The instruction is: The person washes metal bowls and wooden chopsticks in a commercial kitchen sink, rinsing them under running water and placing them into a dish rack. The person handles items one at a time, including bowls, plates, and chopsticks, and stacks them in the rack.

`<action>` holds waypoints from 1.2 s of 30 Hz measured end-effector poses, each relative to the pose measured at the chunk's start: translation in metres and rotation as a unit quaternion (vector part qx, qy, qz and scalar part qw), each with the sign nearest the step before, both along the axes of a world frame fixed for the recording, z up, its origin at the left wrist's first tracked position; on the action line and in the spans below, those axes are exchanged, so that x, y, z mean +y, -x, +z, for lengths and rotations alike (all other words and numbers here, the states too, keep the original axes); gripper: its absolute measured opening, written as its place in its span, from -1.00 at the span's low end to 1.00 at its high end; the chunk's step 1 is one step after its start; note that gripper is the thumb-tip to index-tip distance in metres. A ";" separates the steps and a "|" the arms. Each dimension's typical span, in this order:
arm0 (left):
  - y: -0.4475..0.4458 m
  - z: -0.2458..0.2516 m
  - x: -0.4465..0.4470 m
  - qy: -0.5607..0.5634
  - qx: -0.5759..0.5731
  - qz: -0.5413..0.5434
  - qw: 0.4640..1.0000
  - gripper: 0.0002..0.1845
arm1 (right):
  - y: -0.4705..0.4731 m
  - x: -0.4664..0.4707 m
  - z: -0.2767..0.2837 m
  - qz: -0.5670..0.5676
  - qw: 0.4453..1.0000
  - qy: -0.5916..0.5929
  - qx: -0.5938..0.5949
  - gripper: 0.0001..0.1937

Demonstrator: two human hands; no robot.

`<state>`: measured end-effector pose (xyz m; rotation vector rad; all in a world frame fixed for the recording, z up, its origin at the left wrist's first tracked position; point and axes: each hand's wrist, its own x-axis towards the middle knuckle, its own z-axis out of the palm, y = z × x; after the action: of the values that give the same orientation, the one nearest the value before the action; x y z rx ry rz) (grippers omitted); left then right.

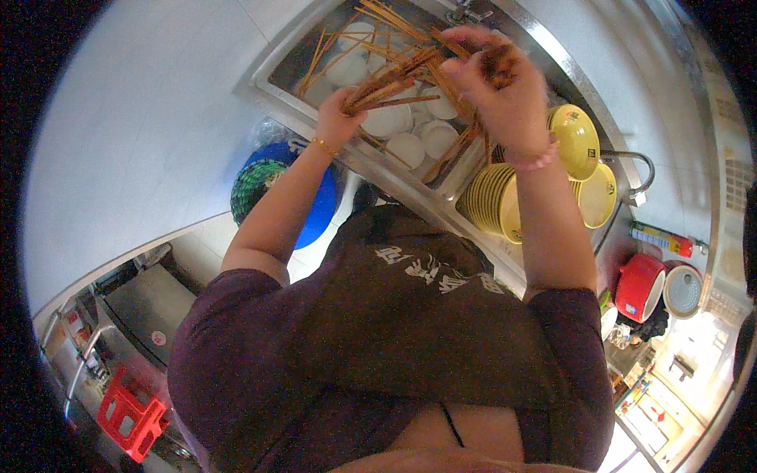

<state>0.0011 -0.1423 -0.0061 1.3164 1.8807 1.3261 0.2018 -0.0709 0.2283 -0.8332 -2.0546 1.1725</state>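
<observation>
In my left hand (340, 117) is a bundle of brown chopsticks (387, 83), fanned out over the sink. My right hand (508, 97), slightly blurred, grips another bundle of chopsticks (500, 68), its ends facing up towards me. More loose chopsticks (322, 62) lie across white bowls (407, 151) in the left basin of the stainless-steel sink (423, 198). Under my right forearm, a row of stacked yellow dishes (488, 201) fills part of the right basin. Further yellow dishes (575, 142) stand beside it, partly covered by my right wrist.
A blue bin (319, 207) and a green woven basket (254, 189) stand below my left forearm. A curved faucet (641, 168) rises at the sink's right. Further right are a spray can (662, 238) and a red container (639, 287). A red plastic stool (130, 414) sits lower left.
</observation>
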 end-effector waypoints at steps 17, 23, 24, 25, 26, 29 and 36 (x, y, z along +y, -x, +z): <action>-0.023 0.012 0.002 -0.006 -0.002 -0.058 0.998 -0.64 | -0.005 0.013 -0.007 0.097 0.978 -0.094 -0.159 -0.85; -0.025 -0.008 0.012 -0.011 0.015 -0.075 0.997 -0.63 | -0.006 0.008 -0.015 0.026 0.997 -0.071 -0.028 -0.80; -0.028 -0.004 0.013 -0.028 0.013 -0.072 0.997 -0.63 | -0.004 0.005 -0.011 0.007 0.997 -0.072 -0.008 -0.85; -0.030 -0.002 0.013 -0.045 0.012 -0.070 0.996 -0.63 | -0.004 0.004 -0.008 -0.013 0.997 -0.074 0.012 -0.88; -0.030 -0.004 0.013 -0.037 0.018 -0.066 0.997 -0.62 | -0.005 0.005 -0.005 -0.063 0.995 -0.045 0.067 -0.88; -0.028 -0.008 0.010 0.006 0.024 -0.038 0.999 -0.62 | -0.010 0.013 0.008 -0.173 0.959 -0.035 0.222 -0.87; -0.009 -0.031 0.000 0.064 0.040 0.064 0.995 -0.69 | -0.056 0.063 0.029 -0.217 0.899 -0.025 0.379 -0.81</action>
<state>0.0100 -0.1428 -0.0373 1.2188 2.0997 1.2070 0.2574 -0.0081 0.2574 -0.6205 -1.1787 0.9698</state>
